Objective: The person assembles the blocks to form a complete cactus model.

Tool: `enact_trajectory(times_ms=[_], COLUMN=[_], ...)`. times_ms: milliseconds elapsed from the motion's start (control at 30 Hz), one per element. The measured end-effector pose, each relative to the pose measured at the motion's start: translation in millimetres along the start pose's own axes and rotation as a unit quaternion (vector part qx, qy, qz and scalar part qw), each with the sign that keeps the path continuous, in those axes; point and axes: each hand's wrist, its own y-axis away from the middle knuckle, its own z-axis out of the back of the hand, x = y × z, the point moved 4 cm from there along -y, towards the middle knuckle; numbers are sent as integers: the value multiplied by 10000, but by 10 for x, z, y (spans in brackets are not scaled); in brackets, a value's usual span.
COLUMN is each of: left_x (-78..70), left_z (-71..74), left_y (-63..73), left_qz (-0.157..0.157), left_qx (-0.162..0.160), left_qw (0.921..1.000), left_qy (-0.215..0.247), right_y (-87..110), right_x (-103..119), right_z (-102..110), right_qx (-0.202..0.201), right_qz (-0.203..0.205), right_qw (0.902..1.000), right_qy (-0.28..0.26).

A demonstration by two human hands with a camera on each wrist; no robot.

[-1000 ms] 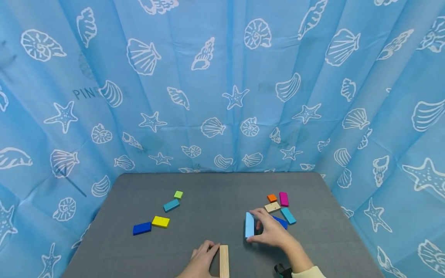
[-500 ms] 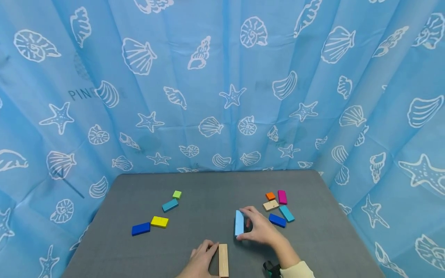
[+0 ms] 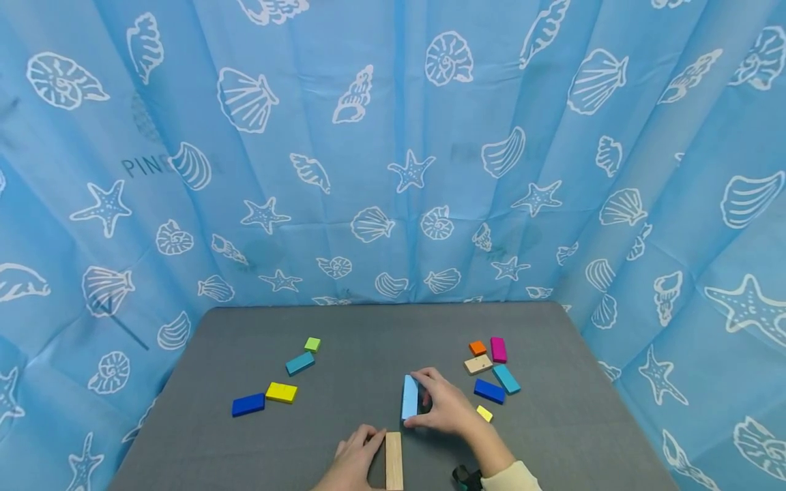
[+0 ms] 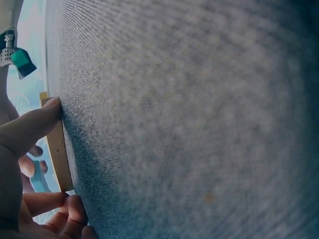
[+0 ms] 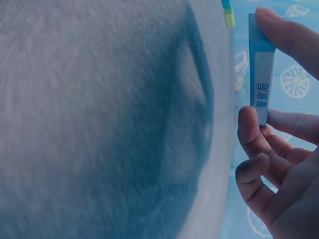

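In the head view, my right hand (image 3: 443,404) pinches a light blue block (image 3: 409,397) by its two ends, thumb at the near end and fingers at the far one. The right wrist view shows a white label with blue print on this block (image 5: 261,84), above the table's shadowed surface. At the front of the table, my left hand (image 3: 354,458) holds a plain wooden block (image 3: 394,462) along its left side. In the left wrist view, the thumb lies at one end of the wooden block (image 4: 59,154) and the fingers at the other. The light blue block hovers just beyond it.
Left on the grey table (image 3: 356,334) lie a dark blue block (image 3: 248,404), a yellow one (image 3: 281,392), a teal one (image 3: 300,363) and a lime one (image 3: 312,344). Several blocks lie right, including orange (image 3: 477,348), magenta (image 3: 499,350) and small yellow (image 3: 484,413). A shell-patterned curtain (image 3: 393,136) surrounds the table.
My right hand has carried the light blue block leftward, toward the wooden block. The dark blue and small yellow blocks on the right have come into full sight. My left hand stays in place.
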Motion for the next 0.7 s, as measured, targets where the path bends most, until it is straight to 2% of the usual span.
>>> enact_trajectory(times_ms=[233, 433, 700], left_x=[52, 55, 50], left_z=[-15, -11, -10], left_y=[-12, 14, 5], left_qz=[-282, -627, -587], left_qx=[-6, -136, -205], left_qw=[9995, 9977, 9976], left_qy=[-112, -222, -302], right_y=[-47, -88, -96], right_x=[63, 91, 100], right_z=[-101, -185, -241], right_qx=[187, 307, 399], right_qz=[127, 263, 441], right_qw=[9997, 9991, 9982], right_qy=[58, 82, 89])
